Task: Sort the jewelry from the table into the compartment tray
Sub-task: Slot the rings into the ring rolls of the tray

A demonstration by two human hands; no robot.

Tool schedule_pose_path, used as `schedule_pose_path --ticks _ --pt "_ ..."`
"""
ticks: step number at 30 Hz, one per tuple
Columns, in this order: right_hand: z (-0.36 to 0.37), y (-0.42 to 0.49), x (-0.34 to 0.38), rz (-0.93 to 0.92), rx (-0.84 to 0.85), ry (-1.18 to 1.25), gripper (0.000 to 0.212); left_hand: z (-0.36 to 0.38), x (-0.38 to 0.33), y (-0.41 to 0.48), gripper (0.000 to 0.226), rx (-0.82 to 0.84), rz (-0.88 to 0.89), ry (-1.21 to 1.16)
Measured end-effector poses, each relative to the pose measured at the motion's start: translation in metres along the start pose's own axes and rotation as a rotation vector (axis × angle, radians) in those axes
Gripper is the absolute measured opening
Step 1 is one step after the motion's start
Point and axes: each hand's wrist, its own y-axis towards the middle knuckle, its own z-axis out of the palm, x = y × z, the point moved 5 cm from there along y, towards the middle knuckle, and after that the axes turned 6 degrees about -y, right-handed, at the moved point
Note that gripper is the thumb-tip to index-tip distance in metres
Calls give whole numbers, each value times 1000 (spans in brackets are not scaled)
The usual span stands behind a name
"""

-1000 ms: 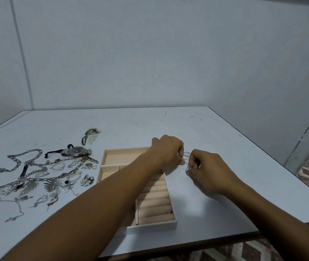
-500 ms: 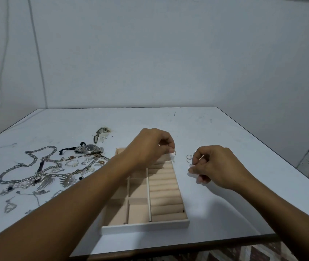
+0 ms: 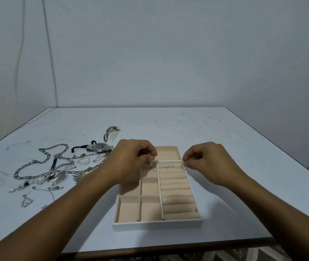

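Head view, left to right. Unsorted jewelry (image 3: 55,170) (chains, pendants, a watch (image 3: 100,147)) heaped on table (image 3: 225,138), left of compartment tray (image 3: 157,225). Left hand (image 3: 133,162) clamped by thumb and forefinger on thin ring (image 3: 154,161), just above tray's centre divider. A few slim bands (image 3: 167,167) already seated in farthest roll slot. Right hand (image 3: 206,162) pinching second ring (image 3: 184,165) over right end of same slot. Both rings held upright, probably to slip edge-first between rolls.
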Motion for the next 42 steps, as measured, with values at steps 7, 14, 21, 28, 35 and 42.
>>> schedule_pose_path --ticks 7,14,21,28,35,42 --pt "8 0 7 -75 -31 -18 9 3 -6 -5 17 4 27 7" --pt "12 0 10 -118 -47 -83 15 2 -5 -8 11 10 31 -6" --pt "11 -4 14 -158 -39 -150 16 4 -3 -9 11 19 28 -12" --pt "12 -7 16 -182 -20 -259 20 6 -5 -9 13 26 34 0" --pt "12 -8 15 -239 -51 -323 17 10 -6 -9 11 36 43 4" --pt "14 -8 14 -309 -37 -405 20 11 -7 -7 13 41 47 14"
